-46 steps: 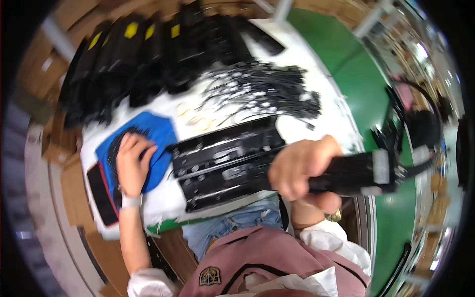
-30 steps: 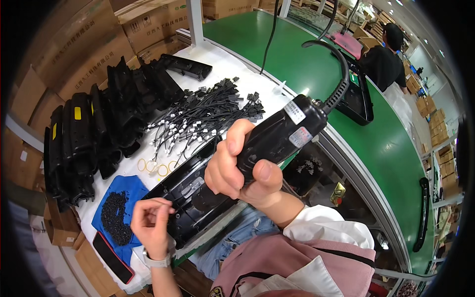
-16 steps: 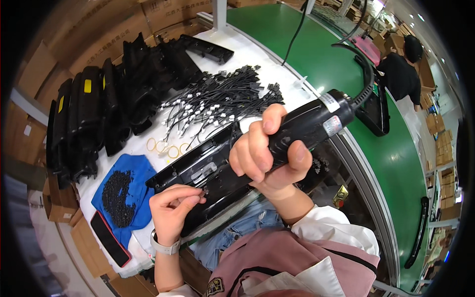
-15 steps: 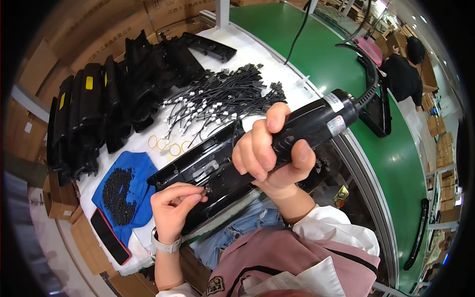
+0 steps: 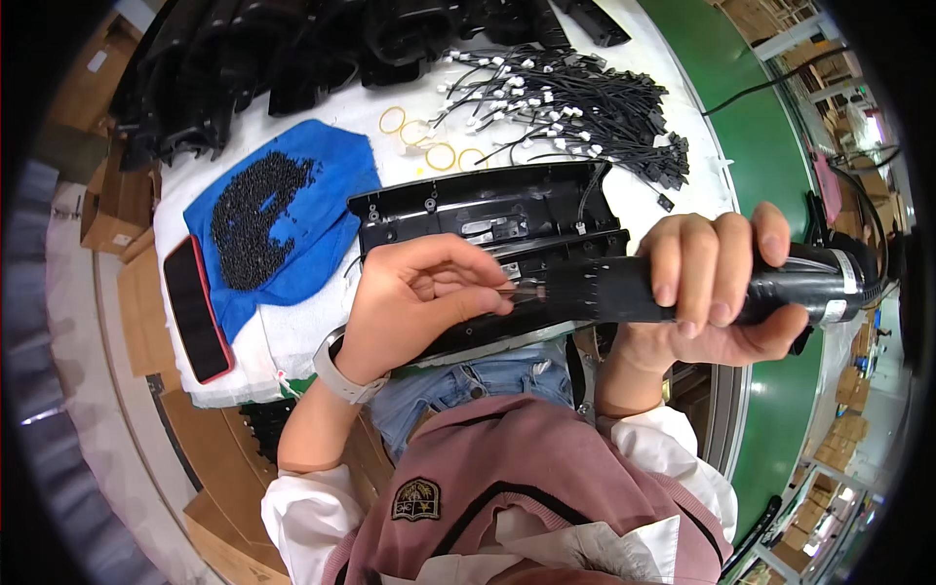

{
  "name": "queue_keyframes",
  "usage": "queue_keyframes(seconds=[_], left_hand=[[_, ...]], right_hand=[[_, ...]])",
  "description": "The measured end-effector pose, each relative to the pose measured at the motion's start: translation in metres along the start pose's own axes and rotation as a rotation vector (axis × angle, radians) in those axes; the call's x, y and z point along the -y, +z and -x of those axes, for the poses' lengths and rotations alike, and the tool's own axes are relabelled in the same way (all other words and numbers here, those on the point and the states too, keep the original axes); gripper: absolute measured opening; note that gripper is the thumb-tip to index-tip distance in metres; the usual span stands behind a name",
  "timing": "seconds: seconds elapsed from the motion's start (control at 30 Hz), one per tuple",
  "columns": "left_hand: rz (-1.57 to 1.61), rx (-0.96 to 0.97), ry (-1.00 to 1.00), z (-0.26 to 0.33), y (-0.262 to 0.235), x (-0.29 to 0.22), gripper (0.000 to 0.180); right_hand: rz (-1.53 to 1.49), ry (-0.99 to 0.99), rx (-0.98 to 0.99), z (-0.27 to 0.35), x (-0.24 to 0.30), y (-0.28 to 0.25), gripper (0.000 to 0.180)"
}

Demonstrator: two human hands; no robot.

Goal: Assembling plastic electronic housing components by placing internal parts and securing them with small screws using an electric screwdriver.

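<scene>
My right hand (image 5: 717, 292) is wrapped round a black corded electric screwdriver (image 5: 609, 290), held nearly level with its tip toward the left. At that tip, the thumb and fingers of my left hand (image 5: 405, 302) are pinched together. What they hold, if anything, is too small to name. Below both hands lies an open black plastic housing (image 5: 400, 216), a long trough shape with a short cable inside. The screwdriver and my left hand hide much of its near half.
Left of the housing, many small black screws (image 5: 258, 214) lie on a blue cloth (image 5: 336, 161), beside a red-edged phone (image 5: 195, 312). Black cables with white connectors (image 5: 604, 107), yellow rings (image 5: 441, 156) and more black housings (image 5: 292, 49) are farther back. A green surface (image 5: 717, 68) runs along the right.
The view has turned and shifted, so the table's things appear elsewhere. The screwdriver has gone from slanted to nearly level. My left hand keeps its pinch, now at the screwdriver's tip.
</scene>
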State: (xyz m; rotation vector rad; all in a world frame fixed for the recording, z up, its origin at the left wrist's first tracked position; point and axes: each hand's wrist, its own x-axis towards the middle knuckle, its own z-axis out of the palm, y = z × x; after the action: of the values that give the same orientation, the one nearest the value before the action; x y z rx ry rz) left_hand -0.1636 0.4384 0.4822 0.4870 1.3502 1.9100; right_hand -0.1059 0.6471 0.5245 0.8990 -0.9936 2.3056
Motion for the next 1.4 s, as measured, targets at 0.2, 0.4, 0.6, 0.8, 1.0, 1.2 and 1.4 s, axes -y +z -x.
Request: queue_keyframes(seconds=[0.2, 0.4, 0.6, 0.8, 1.0, 1.2, 1.4], left_hand=[[-1.116, -0.104, 0.598, -0.007, -0.007, -0.007, 0.038], [-1.241, -0.134, 0.533, -0.006, -0.011, 0.010, 0.033], [-1.207, -0.150, 0.536, -0.008, -0.012, 0.014, 0.030], [-1.199, -0.159, 0.540, -0.009, -0.013, 0.015, 0.029], [-1.190, -0.171, 0.550, -0.009, -0.012, 0.018, 0.026], [-1.212, -0.205, 0.585, -0.008, -0.014, 0.023, 0.025], [-1.167, -0.188, 0.604, -0.008, -0.013, 0.023, 0.022]], right_hand=[[0.210, 0.039, 0.144, -0.006, -0.005, -0.003, 0.043], [0.518, 0.093, 0.119, -0.003, -0.027, 0.006, 0.050], [0.343, 0.180, 0.015, 0.002, -0.030, 0.008, 0.050], [0.371, 0.204, -0.037, 0.003, -0.033, 0.009, 0.050], [0.550, 0.249, -0.089, -0.003, -0.042, 0.016, 0.041], [0.486, 0.293, -0.043, -0.007, -0.053, 0.018, 0.034], [0.550, 0.276, -0.049, -0.004, -0.054, 0.016, 0.034]])
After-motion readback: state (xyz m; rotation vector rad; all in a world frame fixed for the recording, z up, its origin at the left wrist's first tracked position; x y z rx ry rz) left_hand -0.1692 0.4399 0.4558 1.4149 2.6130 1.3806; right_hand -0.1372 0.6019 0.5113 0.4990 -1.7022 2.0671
